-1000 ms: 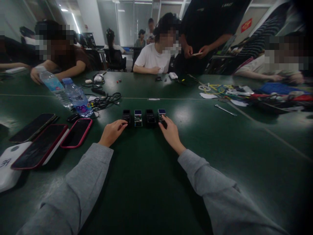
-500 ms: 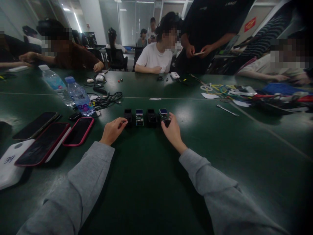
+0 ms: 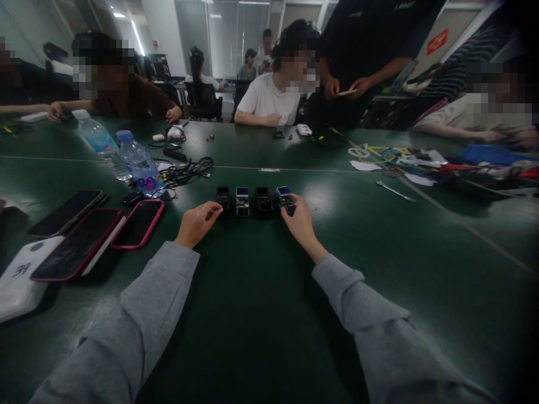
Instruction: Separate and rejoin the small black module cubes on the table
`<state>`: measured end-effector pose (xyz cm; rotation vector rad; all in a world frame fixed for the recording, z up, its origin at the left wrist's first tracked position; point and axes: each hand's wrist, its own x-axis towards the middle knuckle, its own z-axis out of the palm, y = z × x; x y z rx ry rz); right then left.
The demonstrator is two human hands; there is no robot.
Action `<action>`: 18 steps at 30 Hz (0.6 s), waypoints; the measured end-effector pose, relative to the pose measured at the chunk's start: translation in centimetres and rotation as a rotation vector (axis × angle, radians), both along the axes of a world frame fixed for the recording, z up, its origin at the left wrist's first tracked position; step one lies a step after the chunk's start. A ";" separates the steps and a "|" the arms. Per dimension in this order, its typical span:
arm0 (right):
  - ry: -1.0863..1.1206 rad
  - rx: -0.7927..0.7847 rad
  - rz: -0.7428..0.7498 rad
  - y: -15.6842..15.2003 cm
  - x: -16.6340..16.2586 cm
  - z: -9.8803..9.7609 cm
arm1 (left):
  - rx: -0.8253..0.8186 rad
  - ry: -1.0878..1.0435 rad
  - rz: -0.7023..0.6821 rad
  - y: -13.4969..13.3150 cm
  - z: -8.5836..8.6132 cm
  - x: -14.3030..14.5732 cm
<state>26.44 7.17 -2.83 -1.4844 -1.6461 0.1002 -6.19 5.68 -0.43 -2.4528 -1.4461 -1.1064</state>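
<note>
Four-sided small devices stand in a short row on the dark green table (image 3: 252,314). From the left come a black case (image 3: 223,197), a circuit board with a small screen (image 3: 242,203), another black case (image 3: 263,201) and a second circuit board with a small screen (image 3: 283,193). My left hand (image 3: 197,223) has its fingertips pinched together at the left side of the first case; whatever lies between them is hidden. Thumb and fingers of my right hand (image 3: 301,221) grip the rightmost board, which sits slightly tilted and partly covered by them.
Left of me lie phones (image 3: 138,224), a white power bank marked with writing (image 3: 25,275), and two water bottles (image 3: 141,165) beside black cables (image 3: 189,169). A metal rod-like tool (image 3: 394,192) and a tangle of wires (image 3: 404,157) lie right. Several people sit or stand across the table.
The view has shifted slightly. My right hand has closed a little further over the rightmost board, whose screen now looks more turned. My left hand stays pinched beside the first case.
</note>
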 end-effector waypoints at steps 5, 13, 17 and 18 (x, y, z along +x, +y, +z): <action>-0.008 -0.014 -0.015 0.9 0.1 -0.1 | 0.002 0.012 0.007 0.0 0.0 0.0; 0.032 -0.065 0.027 -1.2 2.7 0.7 | 0.021 0.009 -0.005 -0.3 0.1 0.0; -0.012 -0.107 -0.056 -8.0 11.0 0.8 | 0.017 0.024 0.016 -0.3 0.0 0.0; -0.029 -0.128 -0.113 -10.2 13.6 0.9 | 0.014 0.024 0.023 -0.3 0.0 0.0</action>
